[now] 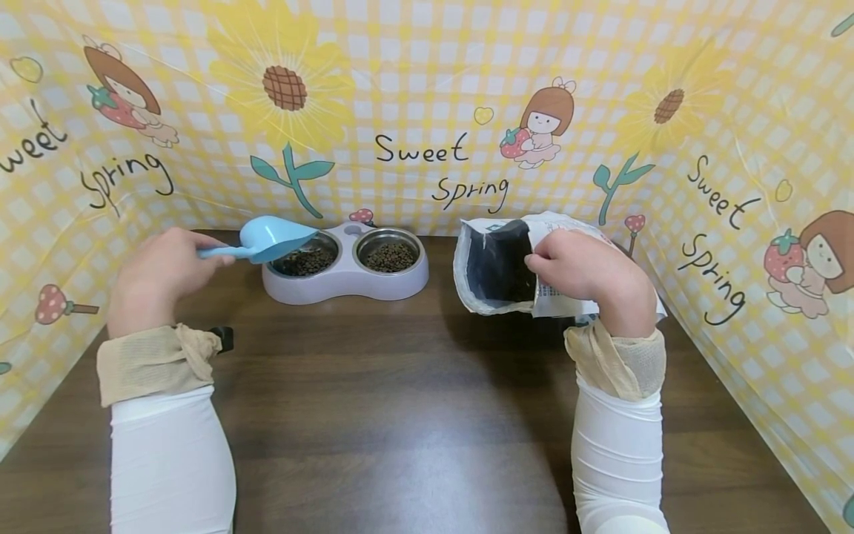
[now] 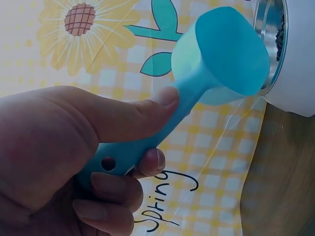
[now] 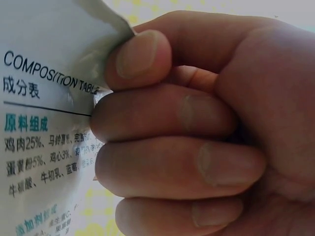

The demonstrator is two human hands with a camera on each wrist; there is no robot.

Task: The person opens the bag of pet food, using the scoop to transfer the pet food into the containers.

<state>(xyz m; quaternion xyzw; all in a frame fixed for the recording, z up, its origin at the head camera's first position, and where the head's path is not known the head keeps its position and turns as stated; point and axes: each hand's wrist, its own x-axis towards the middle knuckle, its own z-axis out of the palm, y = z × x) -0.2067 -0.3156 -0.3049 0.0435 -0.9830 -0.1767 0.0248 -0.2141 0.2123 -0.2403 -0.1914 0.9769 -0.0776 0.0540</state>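
A light-blue scoop [image 1: 270,236] is tilted over the left bowl of a double pet feeder, its handle gripped by my left hand [image 1: 163,271]. In the left wrist view the scoop [image 2: 231,54] looks empty inside, with my thumb along its handle. Brown kibble [image 1: 305,261] lies in the left steel bowl, and more kibble [image 1: 391,256] in the right one. On the right, my right hand [image 1: 577,271] pinches the edge of a white pet food bag [image 1: 560,304], whose dark mouth gapes leftward. The right wrist view shows printed text on the bag [image 3: 44,113] beside my curled fingers.
The pale purple feeder base [image 1: 347,285] stands near the back of the dark wooden table [image 1: 387,415]. A yellow checked cloth [image 1: 414,74] with sunflowers walls in the back and both sides. A small black object [image 1: 225,338] shows at the left cuff.
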